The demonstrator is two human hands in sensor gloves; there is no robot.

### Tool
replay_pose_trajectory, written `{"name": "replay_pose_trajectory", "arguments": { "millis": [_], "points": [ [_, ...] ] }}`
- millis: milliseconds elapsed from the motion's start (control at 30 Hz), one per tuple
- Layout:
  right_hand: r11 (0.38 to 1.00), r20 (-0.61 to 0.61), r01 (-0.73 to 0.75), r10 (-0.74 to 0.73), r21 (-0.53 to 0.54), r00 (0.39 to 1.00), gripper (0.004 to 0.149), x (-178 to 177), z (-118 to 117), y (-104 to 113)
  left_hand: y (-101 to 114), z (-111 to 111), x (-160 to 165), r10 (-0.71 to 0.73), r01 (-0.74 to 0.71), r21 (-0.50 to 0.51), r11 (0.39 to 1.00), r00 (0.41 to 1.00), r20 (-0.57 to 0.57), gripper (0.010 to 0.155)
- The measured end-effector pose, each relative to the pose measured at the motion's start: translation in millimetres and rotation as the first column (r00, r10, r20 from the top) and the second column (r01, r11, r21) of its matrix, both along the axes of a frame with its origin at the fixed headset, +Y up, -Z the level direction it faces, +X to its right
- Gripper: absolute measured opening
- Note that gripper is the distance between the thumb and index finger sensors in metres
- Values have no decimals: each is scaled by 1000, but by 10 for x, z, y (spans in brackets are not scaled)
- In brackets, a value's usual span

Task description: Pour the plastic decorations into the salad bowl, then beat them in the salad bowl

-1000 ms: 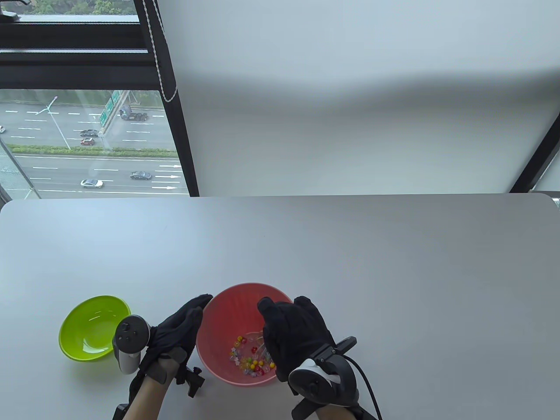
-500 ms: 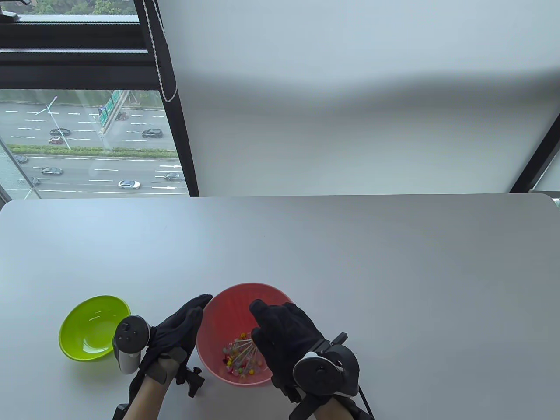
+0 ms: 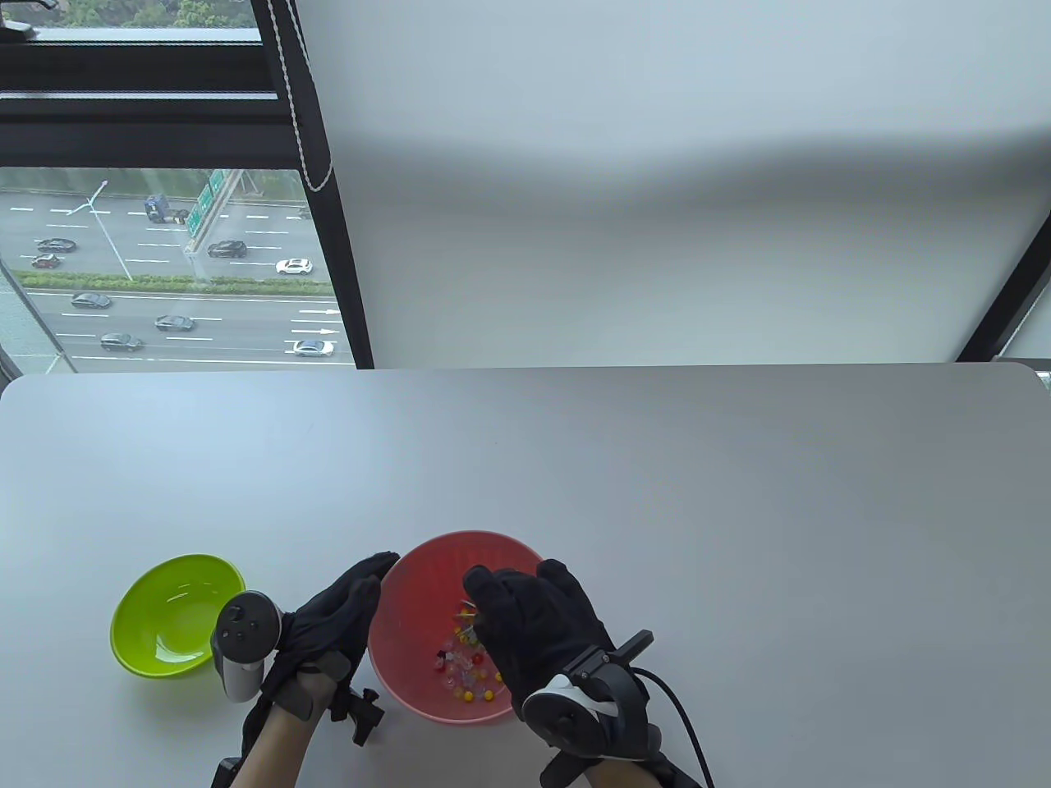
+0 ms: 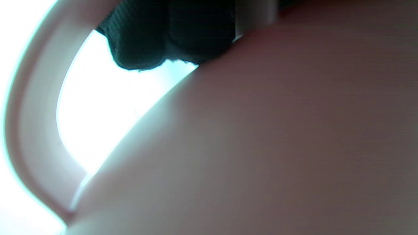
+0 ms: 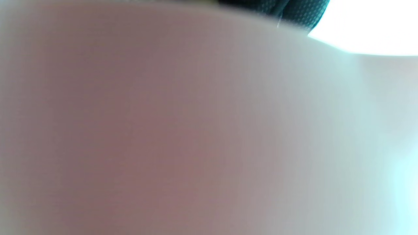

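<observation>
Left hand (image 3: 332, 628) rests against salad bowl (image 3: 427, 566).

I see table view sharp, even daylight from window (image 3: 164, 263) | both wrist views blurred, backlit, blown-out glare

Two bowls sit on one table (image 3: 575, 460): one pink salad bowl (image 3: 427, 574), one green bowl (image 3: 168, 620) (beads (image 3: 468, 669) too many to count); two gloved hands.

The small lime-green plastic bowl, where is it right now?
In the table view the small lime-green plastic bowl sits empty near the table's front left, just left of the left hand that steadies the pink salad bowl.
</observation>
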State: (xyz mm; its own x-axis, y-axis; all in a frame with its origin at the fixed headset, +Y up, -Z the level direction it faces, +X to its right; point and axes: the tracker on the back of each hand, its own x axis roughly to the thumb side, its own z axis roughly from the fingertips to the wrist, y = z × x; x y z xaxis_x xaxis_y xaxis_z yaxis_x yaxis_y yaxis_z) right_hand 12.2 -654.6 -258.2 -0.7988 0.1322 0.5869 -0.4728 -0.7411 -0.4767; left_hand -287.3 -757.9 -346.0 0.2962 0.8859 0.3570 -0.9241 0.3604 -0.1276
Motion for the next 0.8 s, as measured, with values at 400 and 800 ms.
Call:
{"name": "replay_pose_trajectory", "arguments": {
  "millis": [400, 800],
  "points": [
    [987, 27, 162, -162, 4, 986, 55, 148, -7, 49, -1, 1, 3, 0, 0, 1, 1000, 1000, 0, 61],
    [936, -42, 272, -289, -224, 957, 56, 113, -106, -34, -1, 1, 3, 0, 0, 1, 1000, 1000, -1, 61]
  ]
}}
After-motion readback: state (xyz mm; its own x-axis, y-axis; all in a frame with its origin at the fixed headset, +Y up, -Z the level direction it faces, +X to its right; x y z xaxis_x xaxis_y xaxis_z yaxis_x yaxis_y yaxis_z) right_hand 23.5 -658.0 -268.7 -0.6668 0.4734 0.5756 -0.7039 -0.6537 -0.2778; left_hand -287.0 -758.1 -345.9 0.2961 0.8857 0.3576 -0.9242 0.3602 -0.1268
